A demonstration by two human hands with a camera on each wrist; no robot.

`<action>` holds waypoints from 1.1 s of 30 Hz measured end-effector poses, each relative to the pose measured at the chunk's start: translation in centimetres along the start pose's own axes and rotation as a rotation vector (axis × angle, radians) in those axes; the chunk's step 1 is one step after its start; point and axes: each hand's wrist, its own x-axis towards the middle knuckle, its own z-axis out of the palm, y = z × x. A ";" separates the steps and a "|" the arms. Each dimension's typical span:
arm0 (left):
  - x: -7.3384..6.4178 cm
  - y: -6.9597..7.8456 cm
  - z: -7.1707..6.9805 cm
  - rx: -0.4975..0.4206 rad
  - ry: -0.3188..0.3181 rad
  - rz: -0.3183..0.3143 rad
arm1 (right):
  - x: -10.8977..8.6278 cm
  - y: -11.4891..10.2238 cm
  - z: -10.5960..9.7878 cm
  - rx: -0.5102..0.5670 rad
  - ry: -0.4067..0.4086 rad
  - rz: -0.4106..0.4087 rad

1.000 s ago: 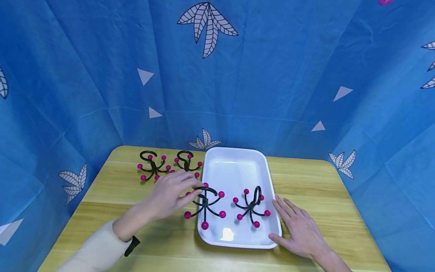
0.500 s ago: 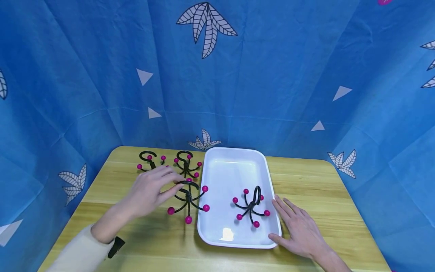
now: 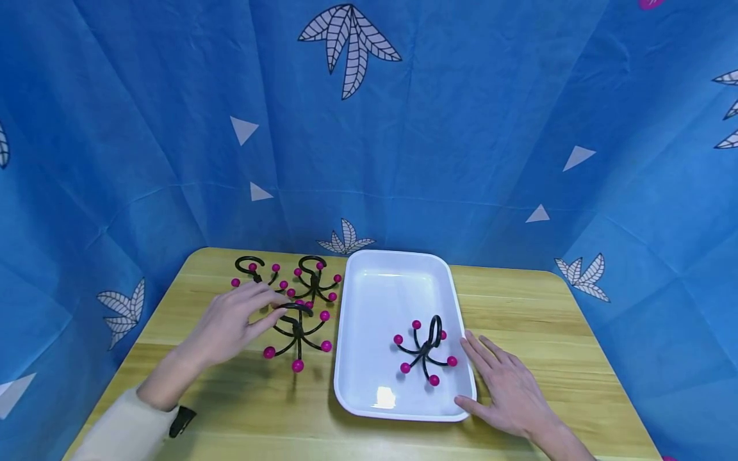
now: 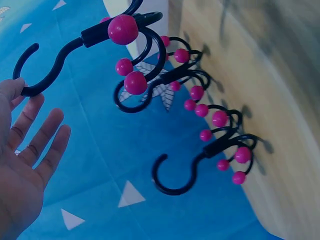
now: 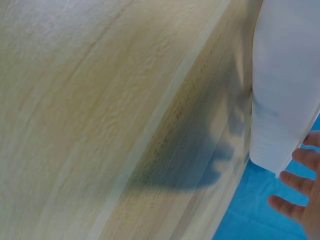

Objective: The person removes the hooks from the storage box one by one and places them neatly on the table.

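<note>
My left hand pinches the curved top of a black multi-arm hook with pink ball tips, left of the white tray. In the left wrist view, thumb and forefinger grip the end of that hook while the other fingers spread out. Two similar hooks, one at the back left partly behind the hand and one nearer the tray, stand on the table. Inside the white tray is another hook. My right hand rests with straight fingers against the tray's right rim.
The wooden table has rounded back corners. A blue curtain with white leaf and triangle prints hangs close behind it and along both sides. In the right wrist view, the tray's outer wall rises beside the table surface.
My left hand has carried the pinched hook leftward, from over the tray's left rim to above the table. The right hand and the hook in the tray have stayed put.
</note>
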 end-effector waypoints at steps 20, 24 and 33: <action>-3.0 -1.1 3.6 0.042 -0.124 -0.112 | 0.1 0.0 0.1 0.001 -0.016 0.015; -3.2 -1.2 4.1 0.035 -0.133 -0.115 | 0.1 -0.1 0.2 0.001 -0.018 0.017; -3.5 -1.2 4.8 0.036 -0.143 -0.132 | 0.1 -0.1 0.1 0.005 -0.012 0.014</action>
